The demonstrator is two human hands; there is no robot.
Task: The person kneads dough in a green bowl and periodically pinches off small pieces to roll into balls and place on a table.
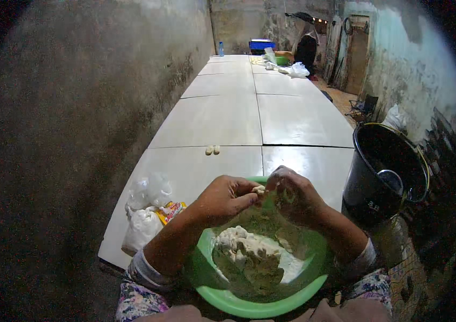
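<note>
My left hand (227, 199) pinches a small piece of pale dough (259, 190) between thumb and fingers, above the far part of a green basin (263, 311). Close beside it, my right hand (295, 194) is held over the basin with its fingers curled in; what they hold, if anything, is hidden. Flour coats the fingers. Inside the basin lies a rough lump of dough (246, 255) with loose white flour (292, 265) around it. Two small shaped dough pieces (213, 151) rest side by side on the white table (195, 123) beyond my left hand.
Plastic bags of white powder (143, 228) and a yellow-and-red packet (170, 212) sit left of the basin. A large black bucket (370, 182) stands at the right. Another green basin (281, 60), a white bag (298, 70) and a dark-clothed person (306, 51) are at the far end.
</note>
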